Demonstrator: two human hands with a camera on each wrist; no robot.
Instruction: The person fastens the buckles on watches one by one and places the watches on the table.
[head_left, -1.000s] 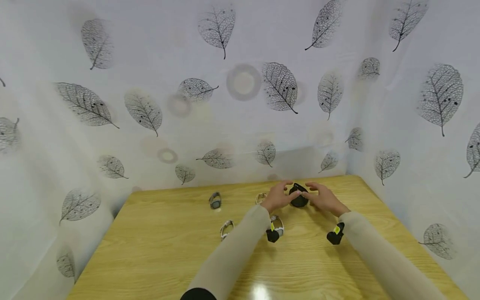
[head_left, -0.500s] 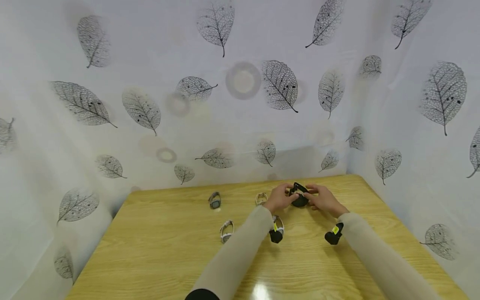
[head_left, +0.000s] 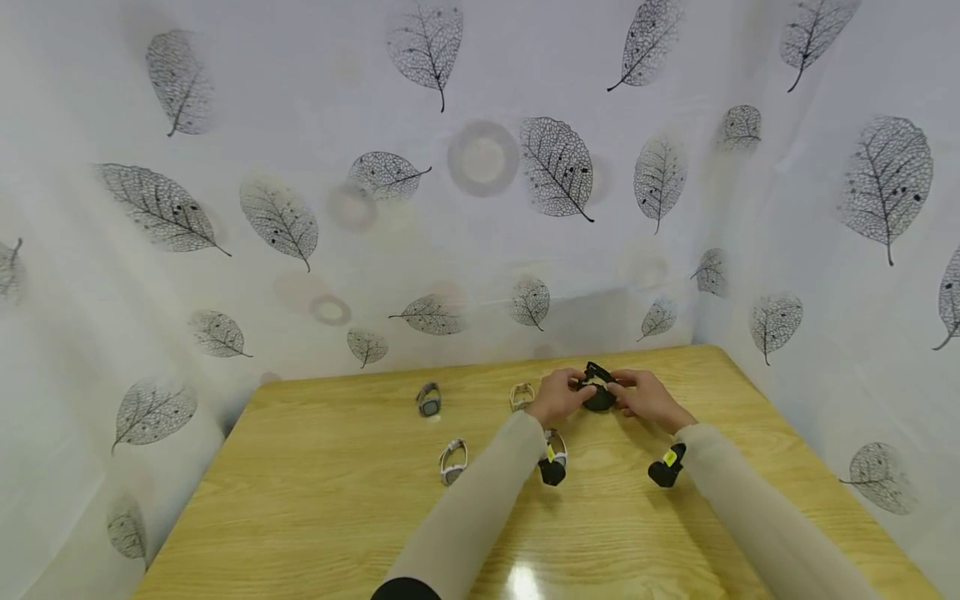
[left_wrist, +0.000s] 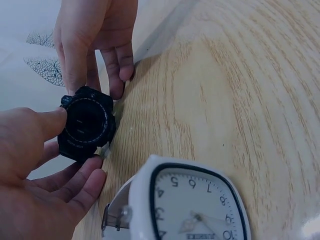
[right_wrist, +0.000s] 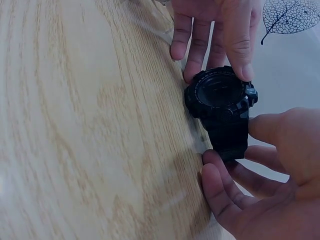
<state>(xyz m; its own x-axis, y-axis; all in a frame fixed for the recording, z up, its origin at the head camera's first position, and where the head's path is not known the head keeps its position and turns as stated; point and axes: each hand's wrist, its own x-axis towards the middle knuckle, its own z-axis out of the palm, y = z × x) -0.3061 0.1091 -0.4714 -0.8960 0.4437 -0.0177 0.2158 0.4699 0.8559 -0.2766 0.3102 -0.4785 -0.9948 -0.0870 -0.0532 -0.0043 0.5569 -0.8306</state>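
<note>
A black digital wristwatch [head_left: 599, 398] is between my two hands near the back of the table. My left hand [head_left: 558, 396] pinches its case, the thumb at the case's edge in the left wrist view. My right hand [head_left: 647, 398] holds the strap side, with its thumb against the black strap [right_wrist: 227, 137] and fingers curled beneath. The watch face [left_wrist: 87, 121] is tilted up and its strap forms a loop. Beside my left wrist stands a white watch [left_wrist: 197, 202] with a squarish dial, partly hidden in the head view by the wrist camera.
A grey watch [head_left: 429, 401] stands at the back left of the wooden table [head_left: 315, 483]. Another white watch [head_left: 453, 463] is nearer, left of my left forearm. A cream watch [head_left: 521, 395] sits just beyond my left hand. A leaf-patterned curtain [head_left: 480, 250] borders the table.
My fingers have closed in on the black watch from both sides. Its strap has risen, so the loop's opening shows more clearly. The other watches stay in place.
</note>
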